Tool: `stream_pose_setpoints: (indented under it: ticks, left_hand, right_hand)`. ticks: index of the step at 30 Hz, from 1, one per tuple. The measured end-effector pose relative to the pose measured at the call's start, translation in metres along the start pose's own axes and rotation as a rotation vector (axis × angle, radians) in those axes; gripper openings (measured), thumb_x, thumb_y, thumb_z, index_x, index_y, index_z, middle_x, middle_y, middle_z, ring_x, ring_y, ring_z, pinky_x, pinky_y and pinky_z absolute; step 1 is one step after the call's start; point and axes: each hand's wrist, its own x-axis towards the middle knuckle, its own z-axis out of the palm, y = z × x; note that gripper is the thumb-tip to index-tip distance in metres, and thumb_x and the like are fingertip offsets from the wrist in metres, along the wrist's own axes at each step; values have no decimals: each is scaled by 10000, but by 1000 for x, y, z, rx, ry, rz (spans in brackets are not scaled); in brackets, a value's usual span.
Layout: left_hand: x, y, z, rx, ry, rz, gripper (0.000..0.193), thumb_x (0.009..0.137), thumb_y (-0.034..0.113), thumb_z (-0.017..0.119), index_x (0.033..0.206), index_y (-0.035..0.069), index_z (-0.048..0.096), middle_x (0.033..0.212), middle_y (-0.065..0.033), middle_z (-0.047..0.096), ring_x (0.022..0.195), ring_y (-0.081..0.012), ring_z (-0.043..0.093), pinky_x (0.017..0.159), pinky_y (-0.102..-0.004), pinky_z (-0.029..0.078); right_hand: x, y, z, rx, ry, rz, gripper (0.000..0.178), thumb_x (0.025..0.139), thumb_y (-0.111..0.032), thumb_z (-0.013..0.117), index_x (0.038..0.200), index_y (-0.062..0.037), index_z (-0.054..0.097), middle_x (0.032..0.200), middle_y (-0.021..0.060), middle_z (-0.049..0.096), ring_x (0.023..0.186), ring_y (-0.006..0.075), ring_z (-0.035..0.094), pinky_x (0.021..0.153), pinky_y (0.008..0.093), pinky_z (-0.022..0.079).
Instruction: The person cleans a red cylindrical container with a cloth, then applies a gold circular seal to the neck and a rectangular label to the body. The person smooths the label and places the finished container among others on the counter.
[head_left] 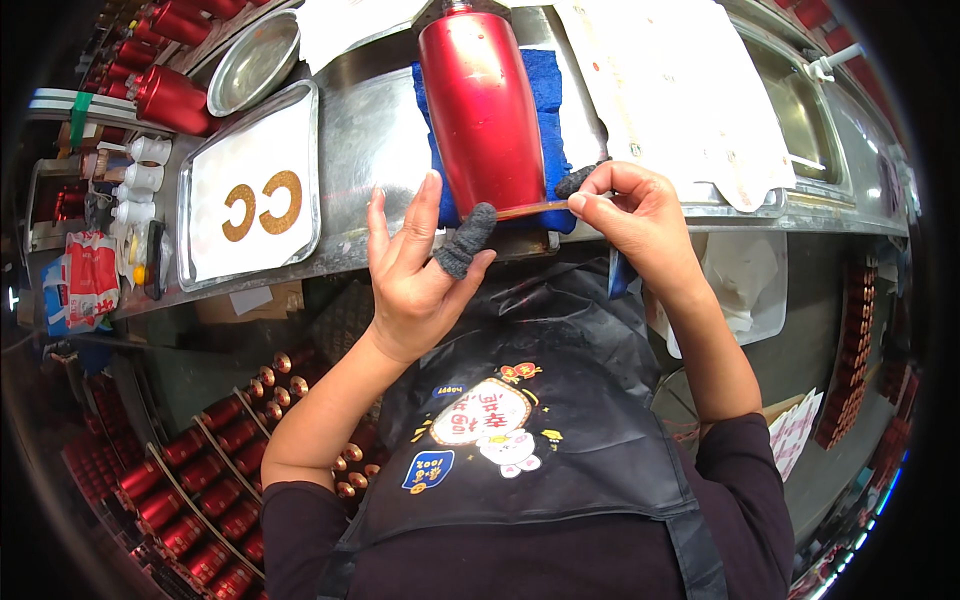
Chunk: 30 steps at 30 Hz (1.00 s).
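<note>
Here, near the counter edge (pixel 350 258), the right hand (pixel 635 212) pinches a thin strip (pixel 535 209) by the red bottle (pixel 480 110); the left hand (pixel 410 285) spreads its fingers; metal surface (pixel 365 135) shows toward the tray (pixel 314 165).

At the near edge of the metal table (pixel 350 150), the right end of a thin brown strip (pixel 530 210) is covered by the pinching fingers of the right hand (pixel 640 205); whether its other end is touched by the left hand (pixel 412 290) cannot be told. The red bottle's neck (pixel 458 6) is cut off by the picture's upper edge, as is a white sheet (pixel 680 100) toward the table's far right corner. A blue cloth (pixel 547 95) is partly hidden by the bottle. Below the near edge, a white tub (pixel 767 312) is partly covered by the right forearm.
</note>
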Motion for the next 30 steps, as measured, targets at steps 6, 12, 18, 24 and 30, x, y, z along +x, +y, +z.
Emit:
stream_pose_setpoints:
  ticks: [6,12,18,24,30]
  left_hand:
    - [18,6,-6,76,5,71,424,713,116,859,1128,131,776,1495,-288,498,1343,-407,548,1147,-677,229]
    - [45,16,7,215,40,190,129,701,180,739,721,77,663,1477,-234,542,1328,-515,511,1090,-756,240]
    - [43,4,20,-49,158,-15,696,671,218,894,1314,63,674,1501,-200,528,1405,-410,480,1129,-650,308]
    - [-1,-5,10,-222,144,-140,591,753,177,880,1278,2,673,1516,-263,484,1414,-412,470,1153,-648,274]
    - [-21,-5,12,-104,23,-91,455,776,183,867,1168,-1,728,1540,-269,453,1385,-411,502,1160,-662,213]
  right_hand:
    - [3,3,1,-24,1,3,106,893,-84,759,857,-34,672,793,-56,623,704,-7,514,619,165,386]
    - [5,5,4,-129,-12,7,115,900,-97,759,859,-32,674,788,-59,621,699,-14,512,615,163,388]
    - [8,3,4,-155,-54,-5,180,934,-155,738,826,-31,665,783,-63,600,707,7,487,637,192,383]
    - [3,-14,0,-23,-184,114,166,899,-144,769,838,-33,661,805,-43,622,733,7,526,653,181,411]
    - [0,-24,-6,7,-133,54,159,868,-116,784,817,-36,657,782,-49,623,686,-7,510,605,166,385]
